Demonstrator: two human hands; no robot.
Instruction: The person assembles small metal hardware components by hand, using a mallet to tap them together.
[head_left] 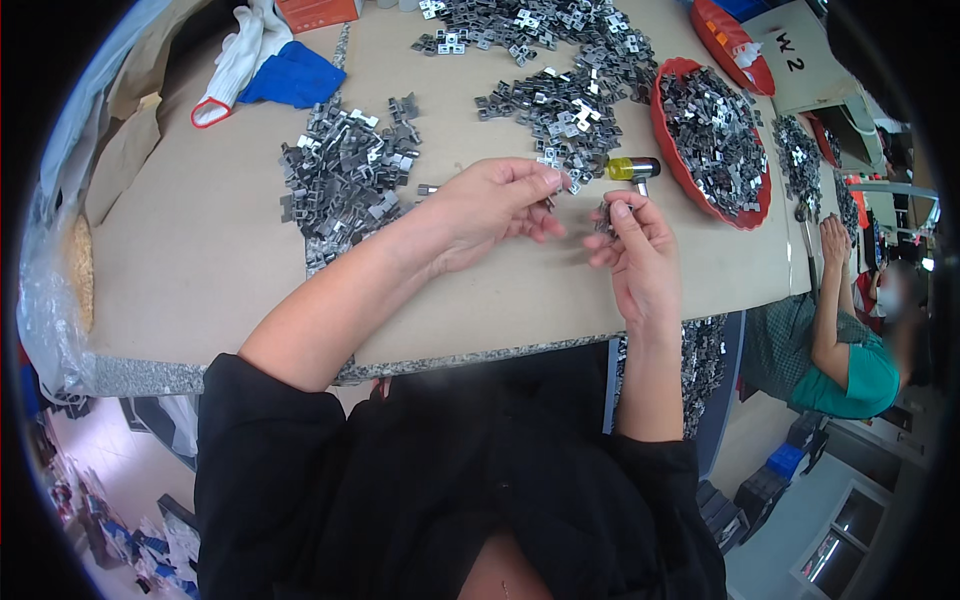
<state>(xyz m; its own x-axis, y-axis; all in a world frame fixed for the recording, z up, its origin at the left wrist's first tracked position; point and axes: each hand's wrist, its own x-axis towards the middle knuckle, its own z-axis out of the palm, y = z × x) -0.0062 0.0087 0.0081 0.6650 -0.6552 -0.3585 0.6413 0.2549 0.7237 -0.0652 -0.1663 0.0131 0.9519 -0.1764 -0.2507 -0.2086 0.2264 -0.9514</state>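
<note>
Both my hands are raised over the table, close together in front of me. My left hand [497, 205] has thumb and index finger pinched together; a small metal piece shows at the fingers, partly hidden by them. In the curled fingers of my right hand [643, 245] are small bent metal clips [603, 220], held by the thumb. Just beyond the hands lies a tool with a yellow and black cylindrical part [632, 168] and a short metal stem. A pile of metal clips [575, 125] spreads behind it, and another clip pile [350, 170] lies left of my left forearm.
A red scalloped tray [663, 140] full of clips stands at the right, with a second red tray [715, 30] behind it. White and blue gloves [290, 75] lie at the far left. A co-worker in a green shirt [865, 375] works at the right. The stone table edge [480, 357] runs before me.
</note>
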